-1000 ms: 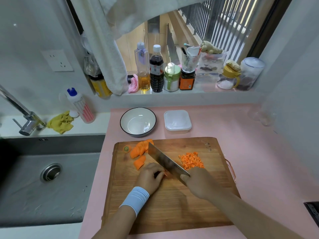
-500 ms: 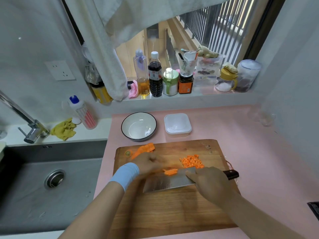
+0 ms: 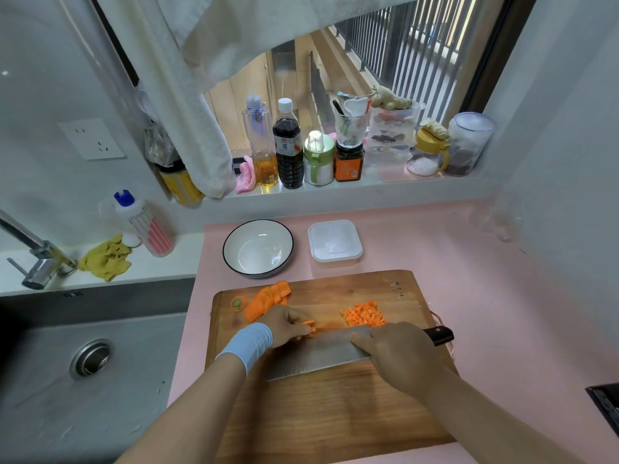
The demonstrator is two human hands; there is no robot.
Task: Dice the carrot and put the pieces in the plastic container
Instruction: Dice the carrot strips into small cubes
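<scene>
Pink worktop (image 3: 485, 296) runs from the steel sink (image 3: 67, 363) to the wall under the window, and your wooden cutting board (image 3: 318, 413) lies on it in front of you. Your hands are close together over the middle of the board. Your left hand (image 3: 284, 324), with a pale blue wristband (image 3: 246, 343), has its fingers curled down on a few carrot strips (image 3: 310, 324), pinning them to the wood. Your right hand (image 3: 398, 356) is clamped on the cleaver (image 3: 315, 354) where blade meets handle; the blade points left, just beside the left fingertips. The diced carrot (image 3: 363, 314) sits in a pile behind the blade. Uncut carrot slices (image 3: 266, 299) lie at the board's far left corner. The plastic container (image 3: 335, 244) stands behind the board, beside a white bowl (image 3: 258, 247).
</scene>
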